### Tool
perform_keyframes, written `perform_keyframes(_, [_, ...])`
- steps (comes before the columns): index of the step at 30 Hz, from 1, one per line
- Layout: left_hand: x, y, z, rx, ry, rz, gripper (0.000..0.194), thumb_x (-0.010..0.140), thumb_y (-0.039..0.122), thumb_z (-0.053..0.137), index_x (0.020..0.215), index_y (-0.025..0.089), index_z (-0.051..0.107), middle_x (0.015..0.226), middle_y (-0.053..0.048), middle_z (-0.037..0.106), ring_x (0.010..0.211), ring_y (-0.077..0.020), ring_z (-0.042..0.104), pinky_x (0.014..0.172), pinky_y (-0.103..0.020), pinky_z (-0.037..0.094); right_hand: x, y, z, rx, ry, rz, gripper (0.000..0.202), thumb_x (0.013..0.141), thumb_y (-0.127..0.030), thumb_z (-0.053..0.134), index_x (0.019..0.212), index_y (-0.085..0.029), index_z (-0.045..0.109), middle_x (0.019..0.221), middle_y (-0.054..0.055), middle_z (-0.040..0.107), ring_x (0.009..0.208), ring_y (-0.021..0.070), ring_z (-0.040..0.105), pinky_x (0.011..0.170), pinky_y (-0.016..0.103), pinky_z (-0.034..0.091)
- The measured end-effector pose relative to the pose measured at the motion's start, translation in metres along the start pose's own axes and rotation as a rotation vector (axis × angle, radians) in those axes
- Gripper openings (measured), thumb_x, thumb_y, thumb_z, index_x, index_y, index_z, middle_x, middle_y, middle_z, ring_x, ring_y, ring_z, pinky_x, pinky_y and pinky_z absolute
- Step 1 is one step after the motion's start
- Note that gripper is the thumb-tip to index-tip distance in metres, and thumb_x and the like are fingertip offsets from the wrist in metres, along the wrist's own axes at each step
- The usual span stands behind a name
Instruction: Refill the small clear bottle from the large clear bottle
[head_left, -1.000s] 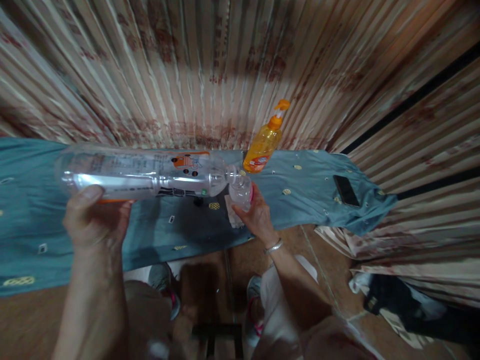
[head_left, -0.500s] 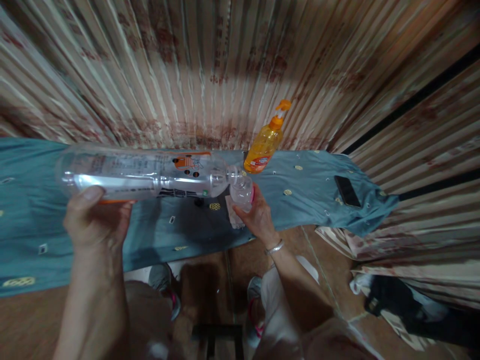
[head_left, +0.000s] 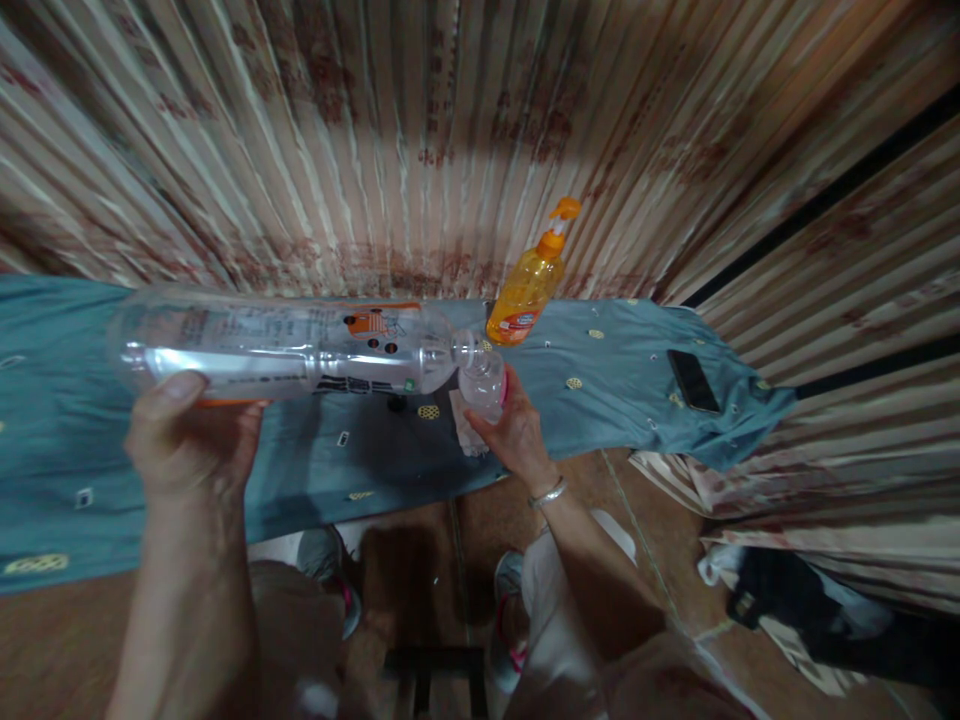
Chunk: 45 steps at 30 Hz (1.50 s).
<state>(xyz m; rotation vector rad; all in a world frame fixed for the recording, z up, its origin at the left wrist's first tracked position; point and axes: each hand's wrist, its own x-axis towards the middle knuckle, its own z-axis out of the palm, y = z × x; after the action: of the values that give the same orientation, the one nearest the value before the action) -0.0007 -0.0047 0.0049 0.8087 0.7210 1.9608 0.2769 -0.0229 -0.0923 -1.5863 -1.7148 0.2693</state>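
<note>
One large clear bottle (head_left: 277, 345), long axis sideways, neck (head_left: 454, 349) pointing right.

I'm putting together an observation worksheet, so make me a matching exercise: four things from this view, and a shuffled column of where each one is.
Things:
1. Large clear cylindrical plastic bottle
2. Small clear rounded container
3. Orange-yellow pump bottle
4. Black rectangular phone

Places:
A. Toward the right end of the blue-green patterned cloth
B. In the left hand
C. Near the cloth's far edge, by the pleated, printed curtain
D. In the right hand

Pairs: 1-B, 2-D, 3-C, 4-A
</note>
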Motion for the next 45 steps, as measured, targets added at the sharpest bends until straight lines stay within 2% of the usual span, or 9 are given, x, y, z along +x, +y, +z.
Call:
perform_keyframes(8, [0.0012,-0.0005,0.0026,0.016,0.009,0.018,0.057,0.048,0.018,0.064,0.104,0.027,0.06,0.085,-0.001,0.067,0.09,-0.0255,0.067,0.07,-0.033,0.055,0.0009,-0.0039,-0.0033,0.016,-0.021,0.015,0.078,0.075,-0.028,0.076,0.142,-0.011,0.038,0.136,0.021,0.058,0.123,0.0302,0.059,0.103,0.045,0.051])
perform_keyframes(12, [0.0024,0.0005,0.0012,0.003,0.006,0.013,0.057,0.047,0.019,0.065,0.103,0.026,0.059,0.083,0.0,0.066,0.089,-0.024,0.066,0.065,-0.029,0.054,0.0004,-0.0034,-0.0026,0.003,-0.009,0.024,0.083,0.073,-0.027,0.078,0.143,-0.009,0.037,0.137,0.022,0.057,0.125,0.0319,0.058,0.105,0.047,0.049])
perform_keyframes(17, [0.0016,0.0,0.0019,0.009,0.023,0.006,0.053,0.047,0.018,0.063,0.099,0.027,0.06,0.078,0.001,0.064,0.087,-0.0216,0.066,0.057,-0.023,0.051,-0.0004,-0.0014,-0.0018,0.012,-0.012,0.015,0.08,0.075,-0.028,0.076,0.142,-0.011,0.037,0.135,0.021,0.058,0.123,0.0312,0.059,0.102,0.047,0.051])
perform_keyframes(28, [-0.0008,0.0014,0.0023,0.036,0.021,-0.005,0.044,0.049,0.02,0.063,0.092,0.026,0.062,0.079,0.0,0.065,0.089,-0.026,0.066,0.07,-0.035,0.055,0.0,-0.0024,-0.0026,-0.006,-0.008,0.009,0.078,0.077,-0.034,0.075,0.142,-0.011,0.037,0.133,0.021,0.06,0.123,0.0312,0.06,0.101,0.047,0.053])
perform_keyframes(31, [-0.0001,0.0005,0.0023,0.033,0.021,0.007,0.047,0.048,0.019,0.062,0.095,0.026,0.061,0.081,0.0,0.066,0.09,-0.0252,0.066,0.07,-0.033,0.055,-0.0004,-0.002,-0.0025,0.003,-0.002,0.007,0.079,0.077,-0.033,0.075,0.142,-0.01,0.037,0.135,0.021,0.058,0.123,0.0312,0.06,0.103,0.047,0.051])
perform_keyframes(37, [0.0013,0.0002,0.0035,0.012,0.023,0.017,0.056,0.046,0.019,0.063,0.101,0.026,0.06,0.089,-0.001,0.067,0.094,-0.0242,0.066,0.058,-0.025,0.051,-0.0009,0.0014,0.0002,0.005,0.005,-0.012,0.079,0.078,-0.034,0.074,0.143,-0.011,0.036,0.137,0.021,0.057,0.126,0.0309,0.058,0.104,0.048,0.05])
perform_keyframes(42, [0.0001,0.001,0.0061,0.035,0.001,0.011,0.054,0.047,0.019,0.063,0.1,0.026,0.061,0.09,-0.002,0.067,0.098,-0.0274,0.066,0.073,-0.034,0.057,-0.0008,0.0012,0.0002,0.007,0.011,-0.007,0.079,0.078,-0.033,0.074,0.143,-0.011,0.036,0.137,0.021,0.057,0.125,0.0309,0.058,0.104,0.048,0.05])
perform_keyframes(45, [0.0003,0.0007,0.0066,0.035,0.001,0.014,0.051,0.047,0.02,0.063,0.098,0.025,0.061,0.089,-0.003,0.067,0.097,-0.0285,0.066,0.076,-0.038,0.057,-0.0005,-0.0001,-0.0012,0.017,-0.011,0.003,0.079,0.077,-0.032,0.075,0.143,-0.011,0.036,0.136,0.021,0.058,0.123,0.0309,0.06,0.103,0.047,0.051])
